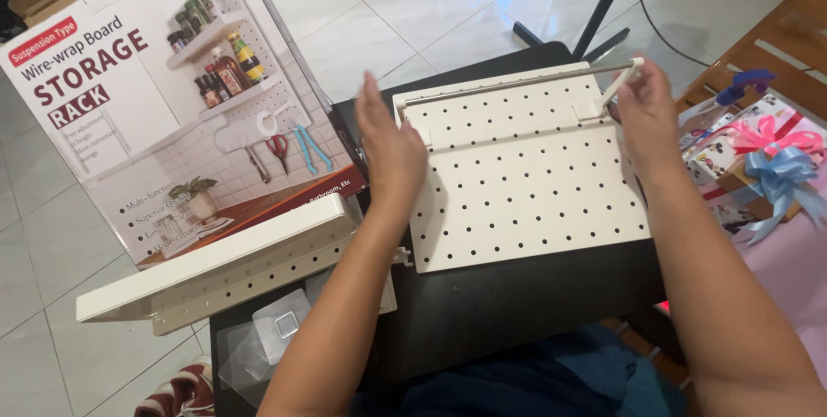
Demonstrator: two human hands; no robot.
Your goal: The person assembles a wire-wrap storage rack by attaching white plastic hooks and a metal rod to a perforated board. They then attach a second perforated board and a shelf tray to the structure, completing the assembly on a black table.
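Note:
A cream pegboard panel (pixel 525 184) with rows of small holes lies flat on a black table (pixel 482 305). A narrow shelf with a thin rail (pixel 517 83) sits along its far edge. My left hand (pixel 389 146) is flat and upright beside the board's left edge, fingers together, holding nothing. My right hand (pixel 646 111) pinches the white bracket (pixel 622 81) at the rail's right end.
A second cream shelf piece (pixel 215 270) lies at the table's left. Behind it leans the printed product box (pixel 146 115). Clear adhesive hooks (pixel 280 331) lie near the front left corner. Wrapped gifts with ribbons (pixel 767 167) sit at right. A fan base (pixel 603 3) stands beyond.

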